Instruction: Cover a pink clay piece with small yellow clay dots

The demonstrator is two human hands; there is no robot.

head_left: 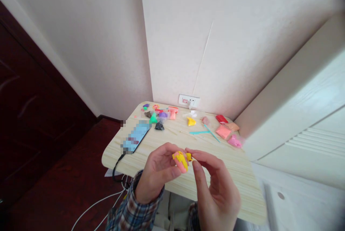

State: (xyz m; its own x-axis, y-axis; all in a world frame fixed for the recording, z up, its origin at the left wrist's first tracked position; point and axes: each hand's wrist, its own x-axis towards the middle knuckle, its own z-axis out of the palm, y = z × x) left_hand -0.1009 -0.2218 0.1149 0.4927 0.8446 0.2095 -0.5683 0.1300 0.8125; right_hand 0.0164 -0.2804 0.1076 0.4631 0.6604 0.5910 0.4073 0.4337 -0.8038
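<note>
My left hand (163, 168) has its thumb and fingers closed round a lump of pink and yellow modelling clay (181, 161), held above the front of the table. Close beside it, my right hand (215, 184) pinches a small yellow clay piece (189, 157) between thumb and forefinger. Whether this small piece joins the larger lump is hard to make out. Behind the hands lie a yellow clay lump (191, 121) and thin turquoise sticks (199, 132) on the tabletop.
The pale wooden table (167, 135) carries a phone (137, 136) with a black cable at left. Packets of coral clay (223, 131) and pink clay (235, 141) lie at right; green clay (153, 118) and black clay (159, 126) are at back left. A wall socket (189, 100) sits behind.
</note>
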